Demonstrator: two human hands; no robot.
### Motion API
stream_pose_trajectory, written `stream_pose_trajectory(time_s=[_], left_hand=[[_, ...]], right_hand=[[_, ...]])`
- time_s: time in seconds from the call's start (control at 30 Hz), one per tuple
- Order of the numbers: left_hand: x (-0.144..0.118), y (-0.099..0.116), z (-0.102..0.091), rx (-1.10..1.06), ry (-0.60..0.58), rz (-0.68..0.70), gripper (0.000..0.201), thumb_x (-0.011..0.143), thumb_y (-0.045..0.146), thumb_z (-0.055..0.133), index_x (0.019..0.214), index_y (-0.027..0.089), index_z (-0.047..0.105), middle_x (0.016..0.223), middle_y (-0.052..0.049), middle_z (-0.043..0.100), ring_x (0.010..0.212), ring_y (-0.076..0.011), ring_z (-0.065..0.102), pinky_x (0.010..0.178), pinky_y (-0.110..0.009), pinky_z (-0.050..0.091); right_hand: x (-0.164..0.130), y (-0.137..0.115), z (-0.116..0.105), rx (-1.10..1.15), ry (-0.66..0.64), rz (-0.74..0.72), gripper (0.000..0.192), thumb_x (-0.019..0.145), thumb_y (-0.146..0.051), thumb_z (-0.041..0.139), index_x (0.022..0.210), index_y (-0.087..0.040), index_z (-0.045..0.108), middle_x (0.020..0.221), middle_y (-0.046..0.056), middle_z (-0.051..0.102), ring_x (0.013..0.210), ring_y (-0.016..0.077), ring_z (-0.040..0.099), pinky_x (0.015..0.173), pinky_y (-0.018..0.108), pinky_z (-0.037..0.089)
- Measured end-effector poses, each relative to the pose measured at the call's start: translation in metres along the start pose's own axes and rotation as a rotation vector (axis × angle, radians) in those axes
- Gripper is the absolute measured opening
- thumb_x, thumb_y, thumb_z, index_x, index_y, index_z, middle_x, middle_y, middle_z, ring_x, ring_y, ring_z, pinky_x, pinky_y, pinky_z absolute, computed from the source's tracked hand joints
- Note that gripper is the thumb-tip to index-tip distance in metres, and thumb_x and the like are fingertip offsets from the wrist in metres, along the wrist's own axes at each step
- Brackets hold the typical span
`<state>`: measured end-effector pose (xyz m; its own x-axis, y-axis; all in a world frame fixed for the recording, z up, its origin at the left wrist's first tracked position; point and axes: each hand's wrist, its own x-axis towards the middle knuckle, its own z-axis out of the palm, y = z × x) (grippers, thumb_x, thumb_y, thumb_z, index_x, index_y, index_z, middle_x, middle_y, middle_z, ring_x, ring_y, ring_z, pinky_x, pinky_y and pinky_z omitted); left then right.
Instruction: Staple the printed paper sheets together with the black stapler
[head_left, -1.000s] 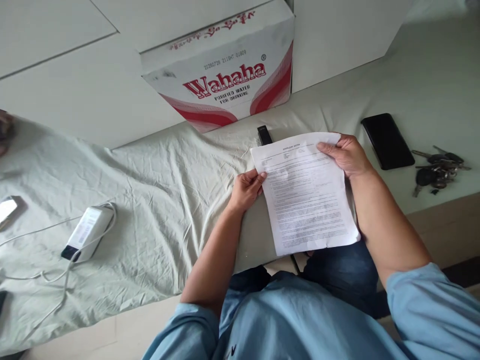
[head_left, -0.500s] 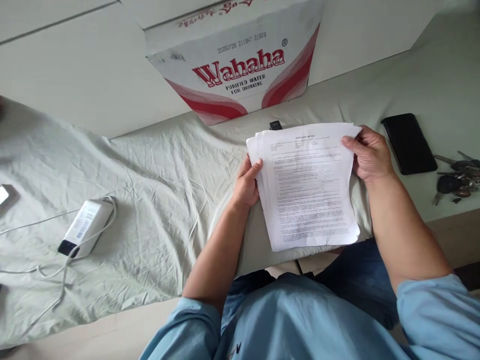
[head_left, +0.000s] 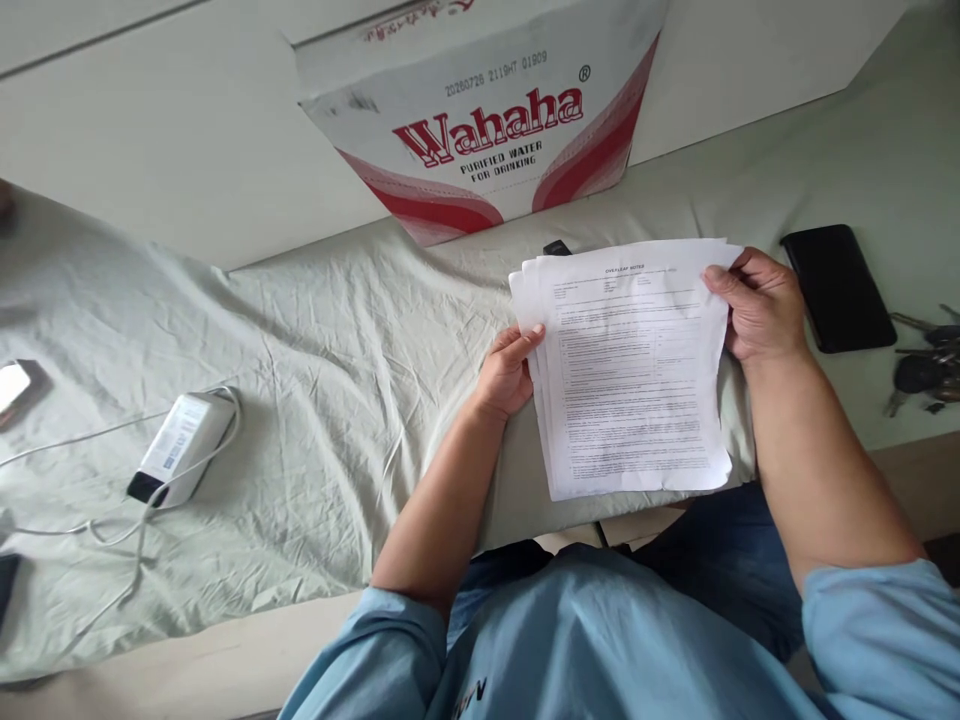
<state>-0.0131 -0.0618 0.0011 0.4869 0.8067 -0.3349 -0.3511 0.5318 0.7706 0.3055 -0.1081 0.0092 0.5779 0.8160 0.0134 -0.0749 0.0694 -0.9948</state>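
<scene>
Papers: stack of printed papers, fanned at the left edge, held above the sheet.
Left hand: grasps the left edge.
Right hand: grasps the upper right corner.
Behind: box, small dark object.
Right: phone, keys.
Left: charger with cord.

A light blue shirt with sleeves pushed up is worn, dark blue jeans below, forearms bare.
</scene>
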Motion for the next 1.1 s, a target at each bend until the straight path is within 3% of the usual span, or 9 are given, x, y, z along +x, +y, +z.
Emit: stream_pose_trajectory(time_s=[0.2, 0.4, 0.57, 0.87, 1.1], left_hand=[[0.0, 0.0007, 0.0012, -0.006, 0.02, -0.012, 0.051, 0.069, 0.053, 0.108, 0.094, 0.019, 0.08, 0.104, -0.014, 0.091, 0.129, -0.044, 0.085, 0.111, -0.053, 0.072], [0.0009, 0.0015, 0.0, -0.033, 0.045, -0.009, 0.05, 0.07, 0.052, 0.109, 0.095, 0.019, 0.081, 0.098, -0.012, 0.091, 0.125, -0.0429, 0.087, 0.109, -0.053, 0.074], [0.0003, 0.0016, 0.0005, -0.039, 0.069, 0.008, 0.052, 0.071, 0.048, 0.106, 0.108, 0.019, 0.083, 0.105, -0.013, 0.091, 0.131, -0.0445, 0.084, 0.113, -0.056, 0.072], [-0.0056, 0.0037, 0.0026, -0.001, -0.001, -0.016, 0.056, 0.067, 0.051, 0.112, 0.1, 0.016, 0.084, 0.106, -0.015, 0.092, 0.133, -0.0469, 0.083, 0.118, -0.057, 0.069], [-0.0049, 0.0003, -0.0003, 0.056, 0.014, -0.008, 0.059, 0.064, 0.051, 0.115, 0.103, 0.015, 0.088, 0.104, -0.015, 0.092, 0.118, -0.0441, 0.088, 0.112, -0.057, 0.071]], right_hand=[[-0.0007, 0.0027, 0.0008, 0.003, -0.014, -0.012, 0.06, 0.049, -0.06, 0.115, 0.075, -0.026, 0.072, 0.069, -0.002, 0.064, 0.065, 0.0139, 0.05, 0.062, 0.034, 0.042], [0.0043, 0.0047, -0.0035, -0.092, 0.114, -0.065, 0.056, 0.054, -0.064, 0.11, 0.074, -0.029, 0.07, 0.062, -0.004, 0.055, 0.057, 0.0136, 0.035, 0.053, 0.035, 0.023], [0.0051, 0.0027, -0.0039, -0.065, 0.13, -0.071, 0.056, 0.055, -0.063, 0.109, 0.075, -0.029, 0.069, 0.064, -0.003, 0.055, 0.06, 0.0145, 0.038, 0.055, 0.036, 0.026], [0.0026, 0.0049, 0.001, 0.003, 0.067, -0.089, 0.063, 0.051, -0.065, 0.113, 0.071, -0.025, 0.069, 0.056, -0.006, 0.05, 0.05, 0.0088, 0.031, 0.046, 0.031, 0.018], [0.0038, 0.0073, 0.0016, 0.005, 0.039, -0.123, 0.065, 0.052, -0.068, 0.114, 0.073, -0.024, 0.07, 0.06, -0.006, 0.053, 0.054, 0.009, 0.039, 0.046, 0.027, 0.028]])
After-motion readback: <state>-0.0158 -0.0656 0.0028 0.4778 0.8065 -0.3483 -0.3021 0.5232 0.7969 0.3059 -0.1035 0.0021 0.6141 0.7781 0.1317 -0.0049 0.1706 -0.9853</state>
